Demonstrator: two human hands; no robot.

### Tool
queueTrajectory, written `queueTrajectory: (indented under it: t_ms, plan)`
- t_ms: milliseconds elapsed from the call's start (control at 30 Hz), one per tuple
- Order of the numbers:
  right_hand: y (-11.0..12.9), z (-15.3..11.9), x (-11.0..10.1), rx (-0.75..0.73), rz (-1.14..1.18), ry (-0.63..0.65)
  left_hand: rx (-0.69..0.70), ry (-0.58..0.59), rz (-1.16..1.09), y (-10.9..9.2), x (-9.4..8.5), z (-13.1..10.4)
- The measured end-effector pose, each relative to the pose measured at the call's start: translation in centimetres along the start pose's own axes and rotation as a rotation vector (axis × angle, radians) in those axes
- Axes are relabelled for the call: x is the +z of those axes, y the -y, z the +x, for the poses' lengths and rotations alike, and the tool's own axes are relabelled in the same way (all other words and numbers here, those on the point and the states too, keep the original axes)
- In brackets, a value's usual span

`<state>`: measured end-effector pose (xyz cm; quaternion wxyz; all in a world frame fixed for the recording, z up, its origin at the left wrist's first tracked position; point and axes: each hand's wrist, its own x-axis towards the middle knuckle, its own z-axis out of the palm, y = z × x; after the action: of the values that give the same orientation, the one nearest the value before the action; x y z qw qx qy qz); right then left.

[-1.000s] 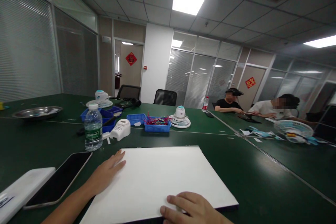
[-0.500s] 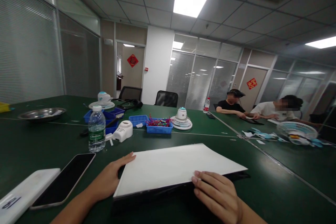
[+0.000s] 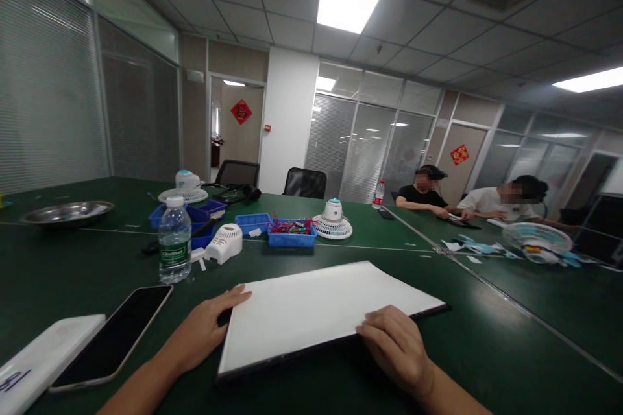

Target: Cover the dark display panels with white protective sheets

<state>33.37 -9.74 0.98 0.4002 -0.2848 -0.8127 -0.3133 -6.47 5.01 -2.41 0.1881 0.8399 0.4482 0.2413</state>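
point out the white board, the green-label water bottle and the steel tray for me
White board (image 3: pixel 321 314): head view, middle of its white top face
Green-label water bottle (image 3: pixel 175 253): head view, on its label
Steel tray (image 3: pixel 36 216): head view, on its rim at the left

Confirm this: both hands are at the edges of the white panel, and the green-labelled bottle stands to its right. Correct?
Not quite: the head view shows the green-labelled bottle to the left of the white panel. The left hand and right hand are at its edges.
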Motion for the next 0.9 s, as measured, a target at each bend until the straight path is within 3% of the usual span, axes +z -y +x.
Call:
queueTrajectory:
  t_ms: [167,367,600,767,900]
  plan:
    - [-1.4,2.3,-2.0,0.175,-0.104,0.015,0.014,-0.078,-0.006,0.2,-0.3,-0.2]
    - [-3.9,3.3,-8.3,0.294,-0.313,0.150,-0.002,-0.093,0.026,0.4,-0.3,-0.2]
    - [-7.5,0.3,-15.3,0.429,-0.672,0.412,-0.015,-0.069,0.013,1.2,-0.1,0.2]
    - [-11.7,-2.4,-18.7,0.631,-0.789,0.632,-0.008,-0.060,0.020,1.6,0.3,0.3]
    - [-14.8,-4.8,-20.6,0.738,-0.776,0.734,-0.002,-0.059,0.027,1.9,0.6,0.5]
